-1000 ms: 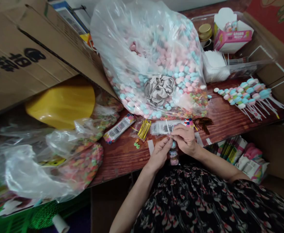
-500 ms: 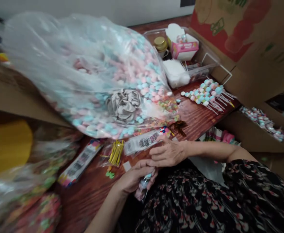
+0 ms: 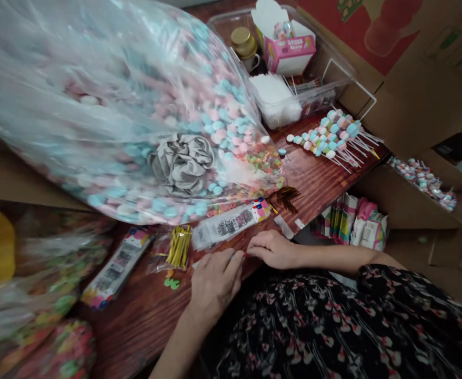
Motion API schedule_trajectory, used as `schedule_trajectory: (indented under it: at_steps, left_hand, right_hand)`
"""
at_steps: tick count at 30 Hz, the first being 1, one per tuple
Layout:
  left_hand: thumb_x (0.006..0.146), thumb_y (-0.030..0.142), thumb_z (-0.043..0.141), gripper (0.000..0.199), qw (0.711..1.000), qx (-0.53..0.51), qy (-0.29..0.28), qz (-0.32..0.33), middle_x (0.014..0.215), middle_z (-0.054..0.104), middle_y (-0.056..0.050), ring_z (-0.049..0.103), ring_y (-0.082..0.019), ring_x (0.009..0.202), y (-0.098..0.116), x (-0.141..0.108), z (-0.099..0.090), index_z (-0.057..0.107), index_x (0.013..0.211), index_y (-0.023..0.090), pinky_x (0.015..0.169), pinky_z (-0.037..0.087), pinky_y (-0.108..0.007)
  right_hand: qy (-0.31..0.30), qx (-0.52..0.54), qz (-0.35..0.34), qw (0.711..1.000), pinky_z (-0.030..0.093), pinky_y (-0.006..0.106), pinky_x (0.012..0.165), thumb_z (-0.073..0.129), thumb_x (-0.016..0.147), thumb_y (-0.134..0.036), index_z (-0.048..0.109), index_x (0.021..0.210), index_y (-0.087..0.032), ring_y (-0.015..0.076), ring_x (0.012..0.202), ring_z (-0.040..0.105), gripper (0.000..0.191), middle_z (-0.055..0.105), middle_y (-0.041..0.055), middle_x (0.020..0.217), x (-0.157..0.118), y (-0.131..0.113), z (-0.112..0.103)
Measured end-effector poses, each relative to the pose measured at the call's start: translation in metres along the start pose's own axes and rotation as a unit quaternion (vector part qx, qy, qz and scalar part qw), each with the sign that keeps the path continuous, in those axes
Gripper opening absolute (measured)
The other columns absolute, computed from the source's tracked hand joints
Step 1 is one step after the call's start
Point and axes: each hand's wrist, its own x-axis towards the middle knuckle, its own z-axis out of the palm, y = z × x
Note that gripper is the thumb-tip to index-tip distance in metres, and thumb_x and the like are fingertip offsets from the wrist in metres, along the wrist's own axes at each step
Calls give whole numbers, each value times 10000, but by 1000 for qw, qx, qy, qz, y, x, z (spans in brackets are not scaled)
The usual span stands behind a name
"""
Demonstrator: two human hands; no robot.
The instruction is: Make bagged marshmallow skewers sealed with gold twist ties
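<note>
Clear bag (image 3: 77,79) of pastel candies (image 3: 223,121), small bag (image 3: 158,260) of gold twist ties (image 3: 179,246)

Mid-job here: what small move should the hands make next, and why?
Probably bring the left hand to the gold twist ties in their clear bag, just beyond it. It meets the right hand over a small item, mostly hidden between them, and those ties look like the nearest loose fastening.
</note>
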Motion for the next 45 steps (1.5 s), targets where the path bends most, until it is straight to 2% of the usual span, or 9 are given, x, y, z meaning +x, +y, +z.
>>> schedule_trajectory:
  at_steps: [5,10,13,15,21,29,33,39,45]
  left_hand:
    - [884,283,566,187,940,-272,-33,-206,689,641,-29,577,-143,634,2,4,1,716,814,197,628,452,-254]
    - [714,387,748,206,735,-508,-1,-449,553,596,7,521,-119,484,10,15,-2,716,719,184,457,406,-222]
    - [628,410,815,354,630,-572,34,-524,632,677,-16,588,-130,503,14,30,0,727,877,174,420,408,-201]
    - [590,420,842,436,606,-590,49,-531,711,715,-38,638,-145,554,17,39,2,724,925,167,446,453,-207]
    - [623,421,831,378,612,-589,37,-526,670,705,-36,620,-116,499,26,42,17,726,861,148,461,471,-200]
    - [626,419,823,378,599,-585,51,-545,626,684,-18,566,-100,437,28,45,22,713,876,158,382,393,-175]
    - [617,446,824,411,633,-548,56,-543,623,671,-19,572,-103,448,27,44,22,730,869,136,385,396,-177]
    - [667,423,772,299,684,-540,91,-482,599,649,-1,521,-80,461,31,46,27,761,796,154,431,436,-192]
    - [727,358,713,203,697,-546,116,-450,562,605,22,516,-79,463,29,32,16,747,759,160,441,427,-185]
  right_hand:
    - [183,-190,-146,953,401,398,904,577,886,-269,655,1129,-213,236,1111,536,262,672,91,1130,-22,2,-22]
    - [297,-267,-52,915,394,365,821,560,883,-186,710,899,-207,190,882,579,153,711,55,905,-31,55,-99]
    - [239,-286,-60,926,408,340,816,529,905,-178,731,855,-207,175,854,590,210,709,52,907,-10,92,-149]
    - [124,-296,-125,939,419,310,818,532,910,-197,741,899,-226,167,906,599,211,698,47,990,10,108,-171]
    - [-36,-322,-172,930,402,260,733,549,883,-186,748,849,-208,145,868,565,204,617,58,1024,38,120,-184]
    - [-12,-303,-167,938,384,254,691,461,891,-141,651,804,-177,138,771,503,212,580,42,865,30,124,-183]
    - [40,-266,-163,949,413,277,688,450,905,-135,635,906,-180,152,754,546,191,629,42,819,12,89,-182]
    - [83,-91,-200,972,447,250,617,467,926,-159,664,1106,-195,129,699,571,269,657,51,844,-1,6,-97]
    - [106,-50,-172,978,461,235,618,443,892,-79,697,1074,-170,117,643,546,325,640,29,737,21,-6,-16]
